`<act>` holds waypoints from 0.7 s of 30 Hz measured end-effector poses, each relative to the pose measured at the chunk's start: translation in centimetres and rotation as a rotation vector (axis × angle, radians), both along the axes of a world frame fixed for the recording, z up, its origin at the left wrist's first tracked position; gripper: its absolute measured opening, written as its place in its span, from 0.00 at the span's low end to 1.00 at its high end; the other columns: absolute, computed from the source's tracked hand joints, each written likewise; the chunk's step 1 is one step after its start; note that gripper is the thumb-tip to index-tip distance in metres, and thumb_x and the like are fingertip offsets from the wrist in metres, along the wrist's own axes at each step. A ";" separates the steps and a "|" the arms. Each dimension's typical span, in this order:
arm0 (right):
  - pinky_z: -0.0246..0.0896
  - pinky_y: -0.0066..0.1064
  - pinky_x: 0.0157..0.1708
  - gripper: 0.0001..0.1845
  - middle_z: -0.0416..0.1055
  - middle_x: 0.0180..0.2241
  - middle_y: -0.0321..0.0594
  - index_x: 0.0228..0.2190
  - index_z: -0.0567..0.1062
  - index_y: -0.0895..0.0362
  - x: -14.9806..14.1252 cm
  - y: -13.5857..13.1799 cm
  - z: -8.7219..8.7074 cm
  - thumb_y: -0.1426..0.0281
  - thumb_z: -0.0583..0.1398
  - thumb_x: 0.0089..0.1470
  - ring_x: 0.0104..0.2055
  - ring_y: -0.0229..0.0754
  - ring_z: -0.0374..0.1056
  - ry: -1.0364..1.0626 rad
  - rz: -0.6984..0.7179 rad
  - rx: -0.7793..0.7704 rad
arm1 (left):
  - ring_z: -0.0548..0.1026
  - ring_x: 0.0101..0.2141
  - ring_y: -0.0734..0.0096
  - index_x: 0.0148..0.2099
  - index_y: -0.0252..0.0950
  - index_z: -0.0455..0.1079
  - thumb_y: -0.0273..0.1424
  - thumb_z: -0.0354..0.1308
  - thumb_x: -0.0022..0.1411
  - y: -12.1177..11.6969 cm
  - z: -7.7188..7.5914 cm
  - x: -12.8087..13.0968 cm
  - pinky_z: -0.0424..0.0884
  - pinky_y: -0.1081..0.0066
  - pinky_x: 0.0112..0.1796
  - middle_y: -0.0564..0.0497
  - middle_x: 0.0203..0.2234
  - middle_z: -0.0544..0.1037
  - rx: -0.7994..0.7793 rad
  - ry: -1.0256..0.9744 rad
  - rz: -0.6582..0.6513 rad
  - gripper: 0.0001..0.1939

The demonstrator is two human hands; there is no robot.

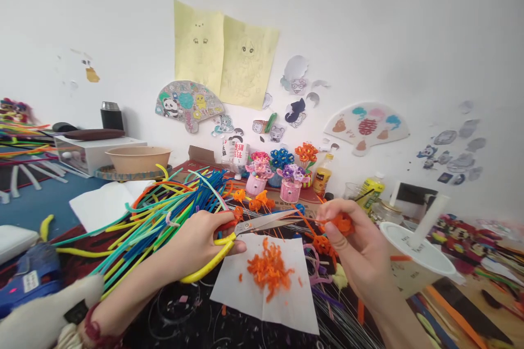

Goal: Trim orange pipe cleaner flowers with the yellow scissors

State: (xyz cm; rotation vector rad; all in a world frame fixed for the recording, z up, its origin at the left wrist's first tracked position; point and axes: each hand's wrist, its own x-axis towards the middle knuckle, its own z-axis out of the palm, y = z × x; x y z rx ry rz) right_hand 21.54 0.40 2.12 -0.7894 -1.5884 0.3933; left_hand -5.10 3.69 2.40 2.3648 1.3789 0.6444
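My left hand (204, 237) is closed around the yellow and red handles of a pair of scissors (262, 222), whose blades point right and stand a little apart. Between the fingers of my right hand (354, 237) is an orange pipe cleaner flower (343, 223). A thin stem from it runs left toward the blade tips; whether they touch it I cannot tell. Below, a white paper sheet (286, 305) carries a heap of orange fuzz clippings (270, 270). More orange pipe cleaner flowers (257, 202) lie behind the scissors.
Many coloured pipe cleaners (172, 223) are piled at left, near a blue glue gun (33, 278) and a tan bowl (139, 159). Small pots of pipe cleaner flowers (291, 188) stand by the wall. A lidded cup with a straw (421, 256) is right of my right hand.
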 end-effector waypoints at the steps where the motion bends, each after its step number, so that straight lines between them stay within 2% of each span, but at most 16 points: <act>1: 0.60 0.34 0.39 0.04 0.64 0.33 0.40 0.33 0.68 0.52 0.0 0.0 0.0 0.65 0.57 0.58 0.38 0.45 0.62 0.008 0.000 0.003 | 0.53 0.21 0.75 0.24 0.39 0.56 0.47 0.56 0.55 -0.1 0.1 0.1 0.46 0.73 0.24 0.60 0.18 0.57 -0.016 -0.013 -0.011 0.20; 10: 0.59 0.34 0.38 0.03 0.63 0.32 0.39 0.32 0.68 0.51 0.2 0.0 -0.1 0.66 0.58 0.58 0.37 0.44 0.62 0.048 0.028 0.006 | 0.53 0.22 0.75 0.25 0.38 0.58 0.46 0.55 0.55 -0.6 0.6 0.3 0.45 0.72 0.25 0.60 0.19 0.56 -0.070 -0.052 -0.045 0.18; 15: 0.57 0.33 0.39 0.03 0.62 0.32 0.38 0.32 0.68 0.51 0.3 -0.1 0.0 0.67 0.57 0.59 0.37 0.43 0.61 0.055 0.050 0.004 | 0.50 0.22 0.76 0.22 0.39 0.51 0.46 0.55 0.54 -0.5 0.6 0.3 0.44 0.72 0.24 0.60 0.18 0.51 -0.102 -0.036 -0.037 0.21; 21: 0.56 0.33 0.39 0.02 0.63 0.33 0.38 0.33 0.69 0.52 0.3 0.1 -0.1 0.69 0.57 0.59 0.37 0.43 0.61 0.037 0.048 0.015 | 0.50 0.22 0.76 0.22 0.39 0.50 0.45 0.55 0.53 -0.3 0.5 0.3 0.45 0.73 0.24 0.60 0.18 0.52 -0.077 0.002 -0.019 0.21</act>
